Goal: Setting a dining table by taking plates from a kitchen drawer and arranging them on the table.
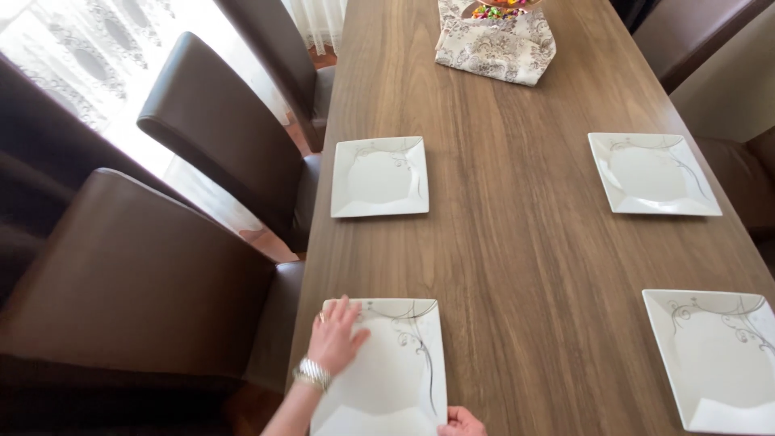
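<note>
While both hands were on it, the near-left plate (pixel 395 367) sat at the table's (pixel 517 242) 7 o'clock corner, its left edge close to the table edge. Head view only: left hand (pixel 337 337) lay flat, fingers spread, palm down on the plate's 10 o'clock corner, holding nothing. Right hand (pixel 460 421) pinched the rim at 5 o'clock, mostly cut off by the frame, so closure unclear. Judgement: squaring it well called for light sliding pressure, keeping it parallel to the table edge and in line with the far-left plate (pixel 380 176) at 12 o'clock. Two more plates: (pixel 652 173) at 2 o'clock, (pixel 714 355) at 3 o'clock. Chair (pixel 145 282) at 9 o'clock.
</note>
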